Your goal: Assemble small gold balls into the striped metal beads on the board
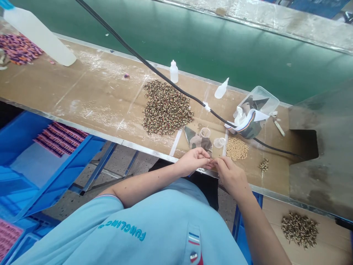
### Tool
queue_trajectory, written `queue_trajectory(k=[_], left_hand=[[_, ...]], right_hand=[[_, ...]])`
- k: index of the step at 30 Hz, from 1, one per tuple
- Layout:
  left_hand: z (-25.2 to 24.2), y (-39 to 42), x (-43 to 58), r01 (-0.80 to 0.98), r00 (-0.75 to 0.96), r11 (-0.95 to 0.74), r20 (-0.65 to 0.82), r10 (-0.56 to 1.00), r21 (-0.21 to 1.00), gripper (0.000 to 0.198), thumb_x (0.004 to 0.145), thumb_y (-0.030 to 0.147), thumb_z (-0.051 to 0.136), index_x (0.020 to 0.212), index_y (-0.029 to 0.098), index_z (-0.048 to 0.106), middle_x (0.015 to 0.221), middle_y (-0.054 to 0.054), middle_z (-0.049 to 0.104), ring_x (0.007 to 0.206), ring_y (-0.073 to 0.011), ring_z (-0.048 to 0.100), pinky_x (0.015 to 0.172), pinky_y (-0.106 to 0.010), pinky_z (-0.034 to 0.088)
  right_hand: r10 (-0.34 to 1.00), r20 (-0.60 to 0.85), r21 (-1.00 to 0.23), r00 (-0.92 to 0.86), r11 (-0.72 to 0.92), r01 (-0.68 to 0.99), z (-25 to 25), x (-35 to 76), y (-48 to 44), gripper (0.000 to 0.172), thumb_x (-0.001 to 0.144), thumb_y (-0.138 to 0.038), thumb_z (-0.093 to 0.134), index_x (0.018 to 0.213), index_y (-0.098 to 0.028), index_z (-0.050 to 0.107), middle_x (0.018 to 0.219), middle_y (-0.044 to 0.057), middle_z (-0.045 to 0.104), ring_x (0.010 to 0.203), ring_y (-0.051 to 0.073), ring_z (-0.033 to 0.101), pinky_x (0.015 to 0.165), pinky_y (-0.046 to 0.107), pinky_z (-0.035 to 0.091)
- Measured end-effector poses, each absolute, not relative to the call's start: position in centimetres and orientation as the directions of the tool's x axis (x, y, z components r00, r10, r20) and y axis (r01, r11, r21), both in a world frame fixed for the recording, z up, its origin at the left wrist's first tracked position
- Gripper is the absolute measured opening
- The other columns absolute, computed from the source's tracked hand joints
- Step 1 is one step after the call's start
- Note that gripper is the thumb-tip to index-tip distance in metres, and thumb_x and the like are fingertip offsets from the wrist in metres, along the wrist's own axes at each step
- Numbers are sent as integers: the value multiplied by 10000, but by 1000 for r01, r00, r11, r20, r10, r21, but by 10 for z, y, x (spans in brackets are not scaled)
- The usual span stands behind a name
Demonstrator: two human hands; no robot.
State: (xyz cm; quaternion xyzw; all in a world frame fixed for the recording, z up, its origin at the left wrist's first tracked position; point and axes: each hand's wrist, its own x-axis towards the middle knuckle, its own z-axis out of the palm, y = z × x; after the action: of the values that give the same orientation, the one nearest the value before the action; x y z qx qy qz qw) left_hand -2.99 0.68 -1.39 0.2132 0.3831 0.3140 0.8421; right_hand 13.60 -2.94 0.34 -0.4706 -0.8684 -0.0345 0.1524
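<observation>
My left hand [193,160] and my right hand [230,175] meet fingertip to fingertip at the near edge of the brown workbench [96,95]. Both are pinched closed on something too small to make out. Just beyond them lie a pile of small tan beads [236,148], two small clear cups [212,137] and a grey scrap [197,141]. A large heap of dark patterned pieces [165,107] lies further left. A few of the same pieces [264,164] sit to the right of my hands.
Two small white squeeze bottles [173,71] [221,89] stand behind the heap. A black cable [165,78] crosses the bench toward a clear plastic box [255,110]. A green conveyor belt [220,44] runs behind. Blue crates [33,162] stand at left; another heap [299,229] lies on cardboard lower right.
</observation>
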Motion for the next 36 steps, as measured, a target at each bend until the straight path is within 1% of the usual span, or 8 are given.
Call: queue_trajectory(k=[10, 15, 19, 23, 28, 30, 32, 36], left_hand=[[-15, 7, -30, -363, 508, 726, -529, 679, 584, 303, 655, 168, 776, 759, 112, 497, 686, -51, 701, 652, -130, 690, 759, -301, 545], [-12, 8, -30, -364, 503, 733, -541, 674, 575, 277, 677, 136, 756, 755, 111, 492, 680, -50, 701, 632, -123, 687, 725, -278, 545], [-12, 7, -31, -367, 500, 731, -540, 677, 575, 247, 708, 125, 731, 762, 109, 490, 692, -65, 704, 664, -137, 696, 706, -269, 545], [-13, 7, -32, -377, 506, 727, -530, 681, 574, 238, 715, 123, 726, 770, 107, 496, 704, -67, 706, 671, -138, 696, 702, -267, 544], [-13, 7, -32, -381, 505, 731, -535, 678, 566, 251, 711, 137, 732, 771, 107, 491, 711, -67, 707, 687, -142, 698, 702, -268, 542], [-13, 7, -32, -387, 509, 729, -529, 679, 564, 266, 699, 152, 746, 769, 107, 493, 728, -71, 710, 707, -145, 698, 719, -282, 542], [-14, 6, -33, -407, 521, 719, -503, 690, 564, 303, 673, 189, 771, 771, 109, 496, 755, -77, 714, 729, -154, 698, 742, -303, 542], [-17, 4, -37, -462, 549, 684, -424, 720, 564, 402, 601, 290, 819, 772, 110, 503, 798, -82, 717, 739, -168, 700, 733, -303, 542]], right_hand=[[842, 297, -131, -450, 503, 855, -3, 135, -30, 229, 961, -244, 368, 839, -179, 551, 818, 38, 589, 627, 98, 545, 504, 217, 332], [852, 298, -155, -430, 487, 859, -5, 134, -30, 242, 968, -259, 350, 837, -186, 540, 807, 35, 585, 619, 99, 549, 495, 215, 340], [896, 290, -304, -335, 419, 856, -9, 132, -30, 240, 967, -295, 348, 837, -201, 527, 816, 34, 582, 641, 111, 557, 516, 218, 385], [934, 263, -487, -240, 344, 803, -14, 131, -30, 192, 946, -300, 398, 817, -212, 510, 792, 26, 572, 732, 139, 567, 606, 240, 441], [953, 243, -587, -182, 294, 754, -15, 131, -29, 153, 929, -283, 427, 818, -216, 509, 770, 14, 555, 716, 143, 533, 615, 257, 431], [952, 255, -581, -169, 291, 760, -13, 132, -28, 147, 926, -278, 433, 816, -216, 509, 763, 12, 553, 713, 143, 528, 611, 254, 421], [945, 282, -530, -166, 298, 794, -8, 134, -25, 141, 927, -279, 436, 828, -214, 512, 781, 17, 562, 720, 143, 531, 607, 249, 415], [917, 352, -306, -190, 304, 902, 4, 139, -16, 142, 933, -285, 436, 853, -210, 526, 836, 32, 583, 704, 143, 541, 552, 246, 366]])
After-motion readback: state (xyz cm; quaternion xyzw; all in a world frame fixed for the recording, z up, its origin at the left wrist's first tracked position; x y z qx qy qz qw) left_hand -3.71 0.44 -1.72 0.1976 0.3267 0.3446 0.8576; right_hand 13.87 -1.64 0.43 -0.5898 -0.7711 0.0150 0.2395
